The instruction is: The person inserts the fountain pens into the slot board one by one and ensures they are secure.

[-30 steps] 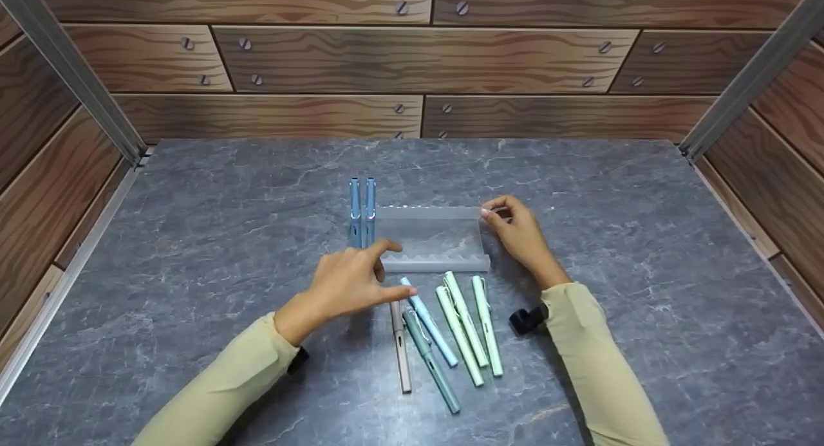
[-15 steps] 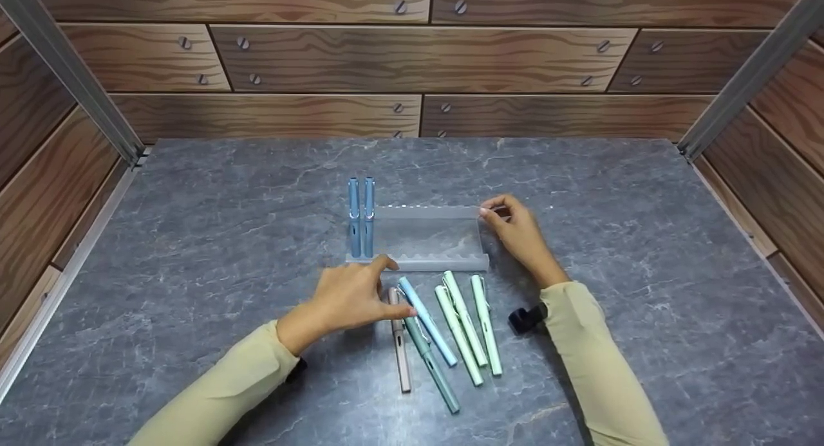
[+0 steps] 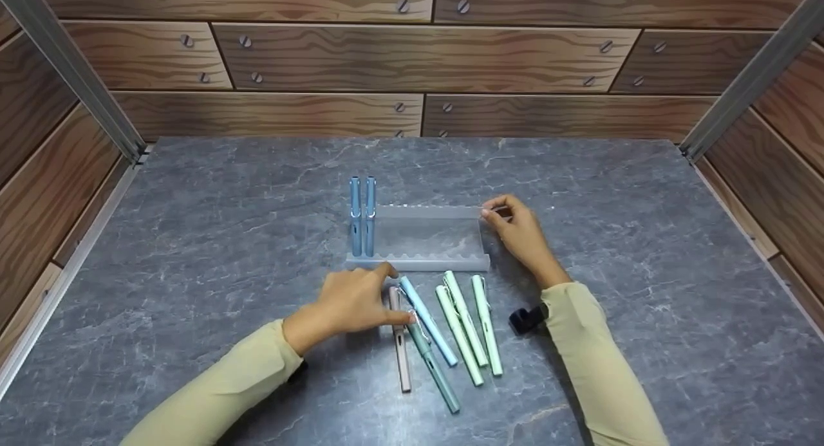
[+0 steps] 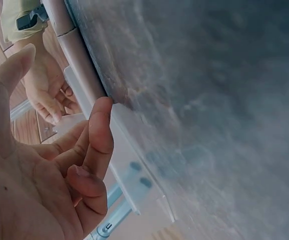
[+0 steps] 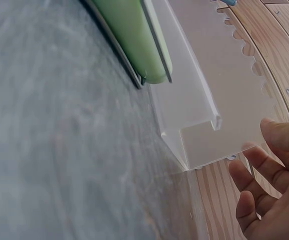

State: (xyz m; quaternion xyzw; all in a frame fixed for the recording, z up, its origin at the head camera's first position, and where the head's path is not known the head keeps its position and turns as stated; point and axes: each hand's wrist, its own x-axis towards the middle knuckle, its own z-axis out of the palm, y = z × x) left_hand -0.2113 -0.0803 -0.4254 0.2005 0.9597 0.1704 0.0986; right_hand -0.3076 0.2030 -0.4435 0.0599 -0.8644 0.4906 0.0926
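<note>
- The left hand [image 3: 354, 299] has moved down from the rack toward the loose pens over the last second, uncovering the lower ends of two blue pens [image 3: 356, 237]; the right hand [image 3: 519, 235] has stayed put.
- Left thumb and forefinger are spread wide above a brown pen [image 3: 402, 356] and a teal pen [image 3: 440, 375], gripping nothing; whether they touch either is unclear.
- Right thumb and forefinger pinch the far right corner of a clear rack [image 3: 428, 235].
- The blue pens lie side by side at the rack's left end.
- A light blue pen [image 3: 430, 324] and three pale green pens [image 3: 466, 320] lie in front of the rack on the grey marbled table [image 3: 682, 304].
</note>
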